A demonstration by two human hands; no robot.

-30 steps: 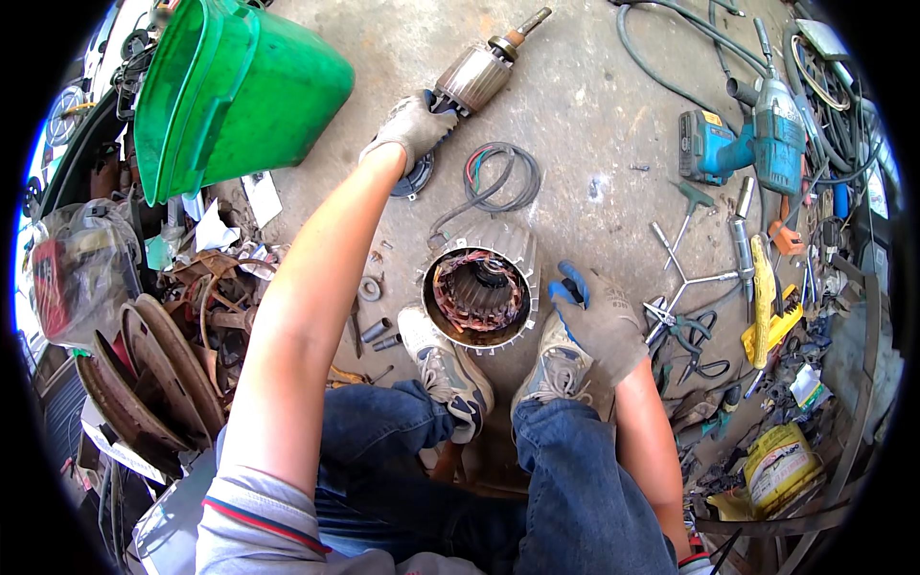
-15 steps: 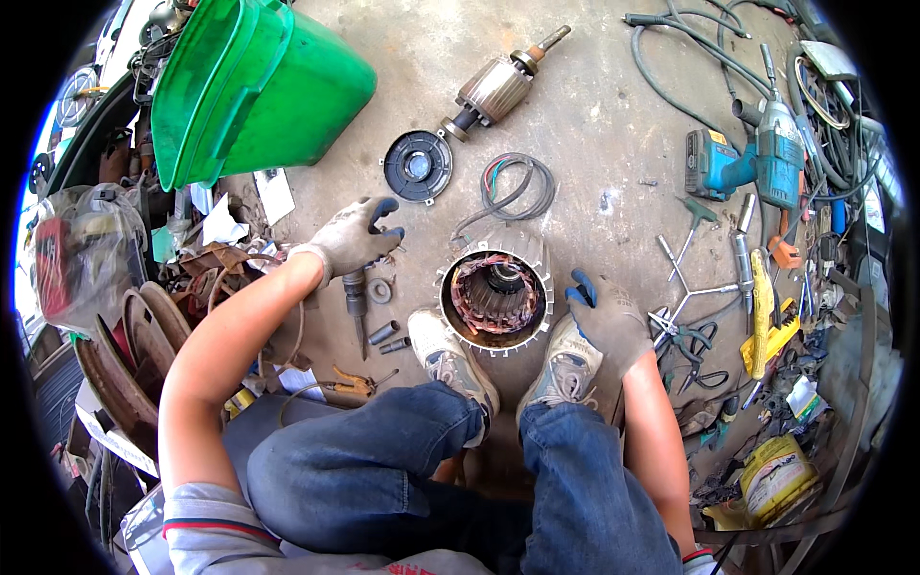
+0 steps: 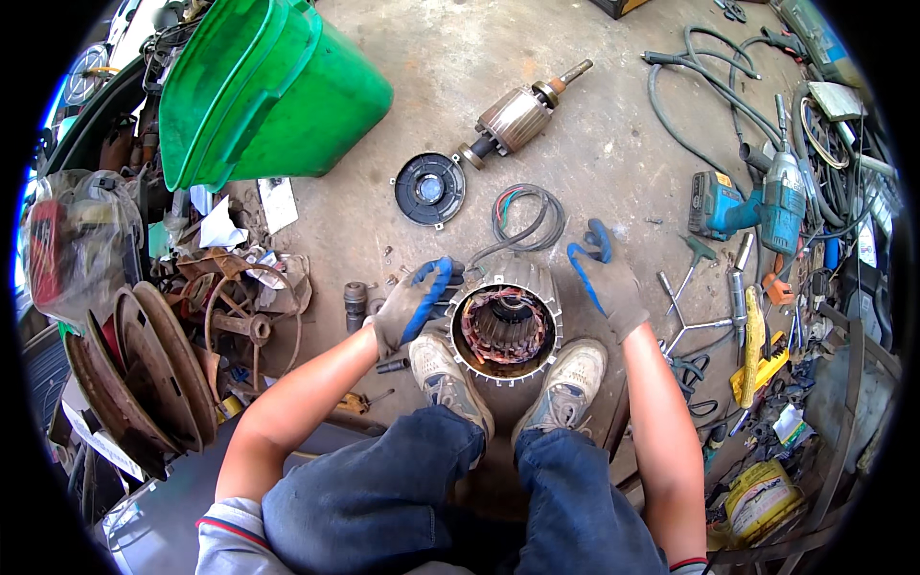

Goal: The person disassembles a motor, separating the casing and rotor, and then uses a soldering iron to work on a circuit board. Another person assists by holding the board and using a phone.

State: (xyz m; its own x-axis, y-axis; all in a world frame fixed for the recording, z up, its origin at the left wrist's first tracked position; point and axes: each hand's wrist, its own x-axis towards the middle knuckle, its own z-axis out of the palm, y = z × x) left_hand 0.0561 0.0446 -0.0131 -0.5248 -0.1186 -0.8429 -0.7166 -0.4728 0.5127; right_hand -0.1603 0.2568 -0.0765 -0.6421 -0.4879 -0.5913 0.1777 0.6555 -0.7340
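Note:
My left hand (image 3: pixel 417 297), in a grey-and-blue glove, is just left of the finned motor housing (image 3: pixel 541 292), fingers apart and curved near its upper edge; contact is unclear. My right hand (image 3: pixel 607 278), gloved the same, hovers right of the housing, open with bent fingers. The housing stands between my shoes, copper windings (image 3: pixel 489 331) showing inside. Behind it lies a coiled cable (image 3: pixel 546 225). Farther back are the rotor with shaft (image 3: pixel 517 120) and a round black end cover (image 3: pixel 412 187).
A green bucket (image 3: pixel 268 96) sits at back left, above rusty discs (image 3: pixel 144 374) and scrap. On the right lie a teal impact wrench (image 3: pixel 778 211), hoses (image 3: pixel 728 91), hand tools, a yellow handle (image 3: pixel 754 335) and a yellow container (image 3: pixel 767 498). Small cylindrical parts (image 3: pixel 355 307) lie by my left hand.
My left hand released the rotor, which stays on the floor, and came down and across to the housing's left. My right hand moved slightly up, its fingers spreading.

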